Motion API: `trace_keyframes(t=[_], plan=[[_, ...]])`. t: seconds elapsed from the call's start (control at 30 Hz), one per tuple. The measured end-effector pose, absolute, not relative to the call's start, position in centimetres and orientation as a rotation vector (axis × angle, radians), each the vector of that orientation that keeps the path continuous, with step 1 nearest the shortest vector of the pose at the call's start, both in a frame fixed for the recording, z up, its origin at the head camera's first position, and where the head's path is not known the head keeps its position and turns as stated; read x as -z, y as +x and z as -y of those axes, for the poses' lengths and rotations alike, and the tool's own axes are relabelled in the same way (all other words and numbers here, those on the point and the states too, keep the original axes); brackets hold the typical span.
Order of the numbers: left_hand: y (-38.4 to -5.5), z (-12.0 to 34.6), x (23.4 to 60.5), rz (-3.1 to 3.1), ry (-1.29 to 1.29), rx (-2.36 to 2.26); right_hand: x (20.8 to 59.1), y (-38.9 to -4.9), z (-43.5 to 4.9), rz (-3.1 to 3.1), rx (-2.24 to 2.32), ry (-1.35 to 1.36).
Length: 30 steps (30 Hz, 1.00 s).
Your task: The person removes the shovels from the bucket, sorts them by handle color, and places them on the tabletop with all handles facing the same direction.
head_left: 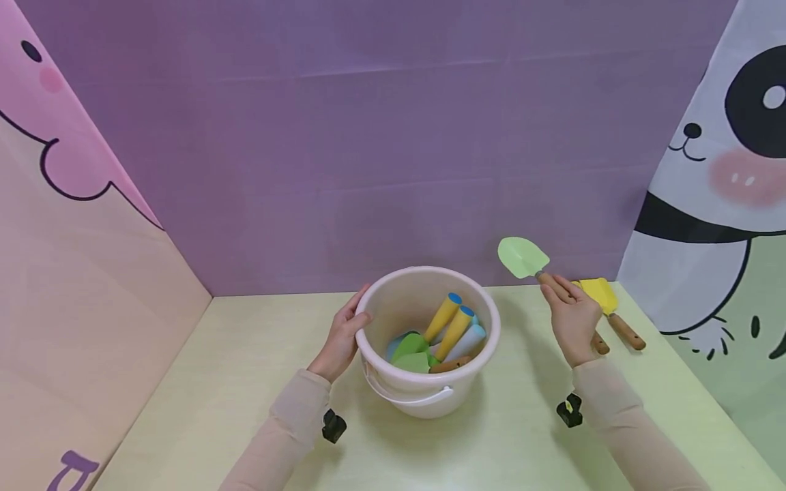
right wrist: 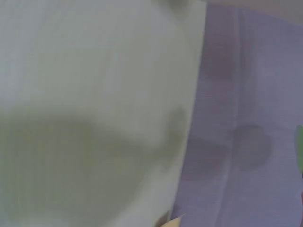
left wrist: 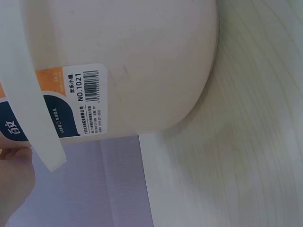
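My count: one bucket [head_left: 399,300], one left hand [head_left: 340,337], one right hand [head_left: 576,320], two black wrist devices [head_left: 333,426]; one green trowel [head_left: 520,258] in hand; two wooden-handled tools [head_left: 626,332] on the desk [head_left: 258,354]; inside the bucket, two yellow handles [head_left: 443,317], rest overlapped, total uncertain

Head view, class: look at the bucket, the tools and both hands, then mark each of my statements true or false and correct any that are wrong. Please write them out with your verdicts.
1. The left hand grips the rim of the bucket. True.
2. The bucket is empty. False: several tools are inside it.
3. The right hand holds a green trowel. True.
4. The trowel's blade touches the bucket. False: it is held apart, to the bucket's right.
5. The yellow shovel is to the right of the bucket. True.
6. The bucket's handle stands up over the opening. False: it hangs down on the near side.
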<state>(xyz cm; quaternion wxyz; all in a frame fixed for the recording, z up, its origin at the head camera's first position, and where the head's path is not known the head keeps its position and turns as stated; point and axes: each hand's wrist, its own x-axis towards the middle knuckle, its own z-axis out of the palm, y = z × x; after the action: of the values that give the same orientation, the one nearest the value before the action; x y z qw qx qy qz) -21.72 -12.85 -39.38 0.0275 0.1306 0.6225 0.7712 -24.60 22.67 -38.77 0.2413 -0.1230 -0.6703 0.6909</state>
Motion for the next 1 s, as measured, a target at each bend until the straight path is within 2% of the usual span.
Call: trace_keyframes(t=[0.53,0.83,1.0], plan=[[-21.8,13.0,39.5,-1.928,0.4,-2.369,43.5,-25.0,-23.4,1.821,-1.802,-0.661],[-21.7,13.0,39.5,-1.931,0.379,-2.373,45.1,-24.9,-23.3,1.927,-1.6,-0.642],[-21.7,12.9,39.4,-1.927,0.364,-2.376,46.0,-24.9,-23.5,1.924,-1.658,-0.636]])
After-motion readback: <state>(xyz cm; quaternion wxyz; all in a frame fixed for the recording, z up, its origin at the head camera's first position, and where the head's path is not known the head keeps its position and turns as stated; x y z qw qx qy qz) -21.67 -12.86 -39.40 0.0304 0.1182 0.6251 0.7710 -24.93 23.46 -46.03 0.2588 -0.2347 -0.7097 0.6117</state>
